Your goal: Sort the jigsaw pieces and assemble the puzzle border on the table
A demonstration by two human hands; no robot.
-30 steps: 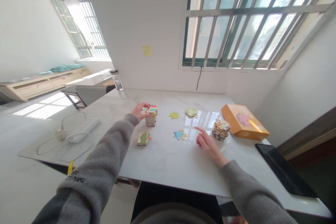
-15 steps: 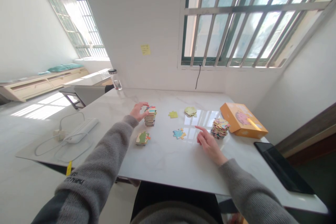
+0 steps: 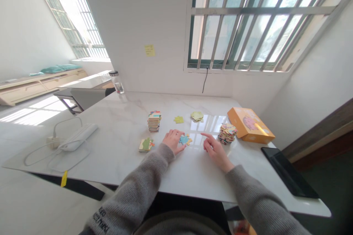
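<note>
My left hand (image 3: 174,141) is over the left side of a blue-and-yellow jigsaw piece (image 3: 185,139) lying on the table. Its thumb and fingers are apart and partly cover the piece; whether they touch it I cannot tell. My right hand (image 3: 216,149) rests to the right of that piece, index finger stretched out, the other fingers loosely curled, holding nothing. A tall stack of puzzle pieces (image 3: 154,121) stands beyond my left hand, and a low pile with a green picture (image 3: 146,144) is left of it. Farther back are a single yellow-green piece (image 3: 178,119) and a yellow-green pile (image 3: 197,116).
Right of my right hand stands a stack of patterned pieces (image 3: 227,133), beside an orange box (image 3: 251,125). A black tablet (image 3: 289,172) lies at the table's right edge. At the left are a white power strip (image 3: 78,138) with cables and a clear bottle (image 3: 117,82).
My left hand has moved from the tall stack rightward and nearer to me, to the blue-and-yellow jigsaw piece. My right hand keeps nearly the same pose. The view has shifted slightly.
</note>
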